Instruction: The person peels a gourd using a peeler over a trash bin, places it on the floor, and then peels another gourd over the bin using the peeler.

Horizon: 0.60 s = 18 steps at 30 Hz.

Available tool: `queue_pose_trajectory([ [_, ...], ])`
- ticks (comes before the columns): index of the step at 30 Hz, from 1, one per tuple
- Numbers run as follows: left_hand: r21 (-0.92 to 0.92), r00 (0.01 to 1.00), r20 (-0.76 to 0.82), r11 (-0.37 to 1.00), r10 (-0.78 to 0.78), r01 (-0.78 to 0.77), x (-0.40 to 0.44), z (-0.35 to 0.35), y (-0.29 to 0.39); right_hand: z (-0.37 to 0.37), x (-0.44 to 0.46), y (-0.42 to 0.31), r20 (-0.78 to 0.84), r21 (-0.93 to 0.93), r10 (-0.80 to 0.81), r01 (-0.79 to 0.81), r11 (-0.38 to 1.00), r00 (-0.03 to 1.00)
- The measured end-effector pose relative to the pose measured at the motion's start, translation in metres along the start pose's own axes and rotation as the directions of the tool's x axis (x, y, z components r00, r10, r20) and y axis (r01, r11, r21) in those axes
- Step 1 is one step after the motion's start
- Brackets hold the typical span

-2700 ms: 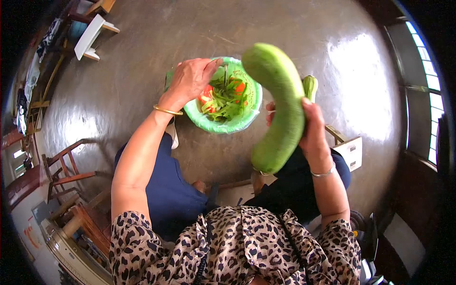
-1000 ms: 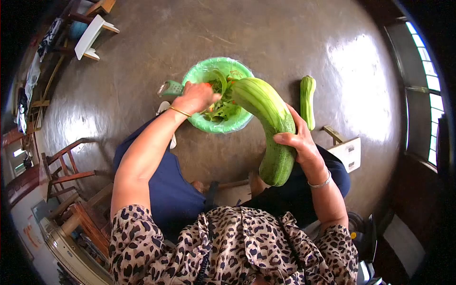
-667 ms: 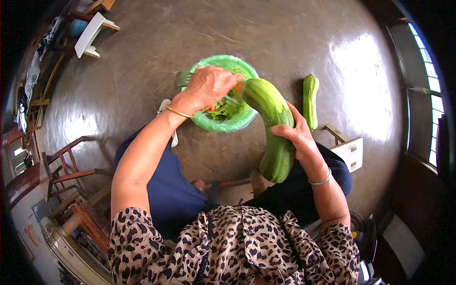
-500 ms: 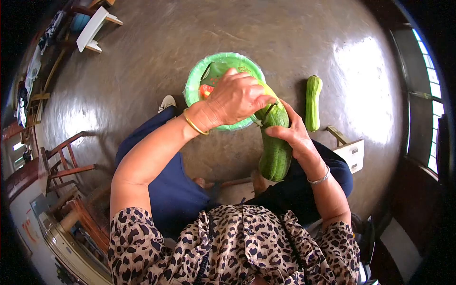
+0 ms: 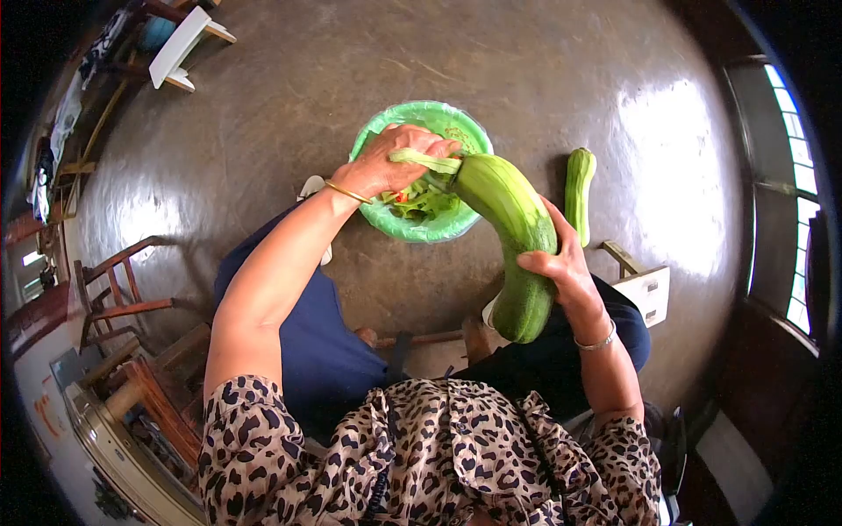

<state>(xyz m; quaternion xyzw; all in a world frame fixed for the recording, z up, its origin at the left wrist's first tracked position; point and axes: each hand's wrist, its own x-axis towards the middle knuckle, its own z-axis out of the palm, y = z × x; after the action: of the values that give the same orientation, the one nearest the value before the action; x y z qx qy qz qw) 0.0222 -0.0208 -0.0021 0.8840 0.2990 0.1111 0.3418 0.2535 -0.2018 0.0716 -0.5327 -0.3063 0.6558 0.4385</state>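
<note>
A large curved green gourd point(image 5: 517, 237) with paler peeled stripes on its upper part is in my right hand point(image 5: 563, 263), the thumb on top and the fingers behind. My left hand point(image 5: 395, 162) is closed round a peeler, mostly hidden by the fingers, whose blade end point(image 5: 458, 167) is at the gourd's upper tip. A pale strip of peel point(image 5: 425, 159) lies across the left fingers. Beneath this hand stands a green bin with a clear plastic liner point(image 5: 478, 140), holding green peelings and red pieces.
On the floor point(image 5: 351, 79) to the right lies a second, smaller striped gourd point(image 5: 578, 195). A low white stool point(image 5: 645, 294) is beside my right knee. Another white stool point(image 5: 180, 48) stands at the upper left, and a wooden chair point(image 5: 127, 309) at the left.
The left hand moved from the bin to the gourd's middle, then back to its upper tip, where a peel strip now shows. The gourd went from near upright to leaning over the bin.
</note>
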Motion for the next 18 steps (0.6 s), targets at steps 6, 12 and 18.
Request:
queue_pose_trajectory([
  [6,0.05,0.999,0.02,0.998,-0.041,0.04,-0.001,-0.004,0.007,-0.002,0.001,0.008,-0.008,-0.023,-0.014,0.014,1.0,1.0],
  [12,0.322,0.983,-0.052,0.935,0.177,-0.151,-0.008,-0.001,-0.015,0.0,0.0,0.008,-0.024,-0.064,-0.011,0.01,0.998,1.0],
  [18,0.237,0.964,0.03,0.939,-0.262,0.248,-0.008,-0.016,-0.001,0.004,-0.009,-0.019,0.059,0.0,-0.079,0.079,0.997,0.995],
])
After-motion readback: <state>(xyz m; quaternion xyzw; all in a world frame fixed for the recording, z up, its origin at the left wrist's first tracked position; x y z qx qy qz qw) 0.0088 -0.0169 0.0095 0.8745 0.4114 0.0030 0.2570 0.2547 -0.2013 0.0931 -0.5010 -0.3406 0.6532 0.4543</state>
